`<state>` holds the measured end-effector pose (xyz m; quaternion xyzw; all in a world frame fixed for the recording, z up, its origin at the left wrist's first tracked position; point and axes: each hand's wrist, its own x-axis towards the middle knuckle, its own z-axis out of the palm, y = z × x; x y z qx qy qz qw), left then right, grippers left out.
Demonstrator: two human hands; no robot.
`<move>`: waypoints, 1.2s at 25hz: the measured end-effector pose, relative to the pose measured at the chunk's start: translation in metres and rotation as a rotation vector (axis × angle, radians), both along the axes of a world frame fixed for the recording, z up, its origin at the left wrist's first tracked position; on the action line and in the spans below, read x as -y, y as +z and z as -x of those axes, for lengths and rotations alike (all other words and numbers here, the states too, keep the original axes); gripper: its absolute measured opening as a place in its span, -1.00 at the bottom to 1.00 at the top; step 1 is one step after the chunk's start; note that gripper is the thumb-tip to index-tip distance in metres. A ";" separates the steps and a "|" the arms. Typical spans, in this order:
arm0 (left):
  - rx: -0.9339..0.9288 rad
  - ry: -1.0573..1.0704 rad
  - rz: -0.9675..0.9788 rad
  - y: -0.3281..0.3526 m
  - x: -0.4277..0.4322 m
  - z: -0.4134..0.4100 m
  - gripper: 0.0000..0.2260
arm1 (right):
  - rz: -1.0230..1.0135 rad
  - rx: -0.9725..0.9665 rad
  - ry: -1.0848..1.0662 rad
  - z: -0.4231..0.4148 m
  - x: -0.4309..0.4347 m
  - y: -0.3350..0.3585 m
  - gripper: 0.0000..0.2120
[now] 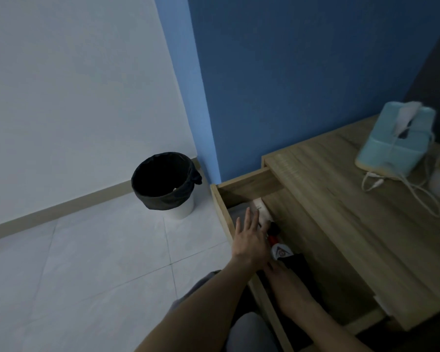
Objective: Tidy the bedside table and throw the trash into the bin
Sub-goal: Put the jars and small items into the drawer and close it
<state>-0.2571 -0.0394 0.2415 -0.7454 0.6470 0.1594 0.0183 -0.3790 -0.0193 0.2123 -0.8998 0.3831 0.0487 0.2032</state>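
The left hand (252, 240) reaches into the open drawer (247, 185), fingers straight and apart. The right hand (286, 285) is inside too; I cannot tell how its fingers are.

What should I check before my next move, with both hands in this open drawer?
1. Drawer open far enough to reach in: ok.
2. Left hand free, fingers spread above the drawer's items: ok.
3. Right hand empty: cannot tell, too dark.
4. Bin open-topped, black liner in place: ok.
5. Bedside table top tidied: not ok, tissue box and loose white cable lie there.
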 end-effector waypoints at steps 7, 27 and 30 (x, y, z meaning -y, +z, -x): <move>-0.098 0.056 0.089 0.020 0.012 0.010 -0.51 | 0.066 0.116 -0.141 0.006 0.033 0.036 -0.56; -0.207 -0.306 0.076 0.026 0.075 0.117 -0.56 | 0.212 -0.024 -0.902 0.186 0.184 0.071 -0.74; -0.238 -0.288 0.035 0.036 0.077 0.115 -0.53 | 0.203 0.226 -0.870 0.181 0.173 0.078 -0.83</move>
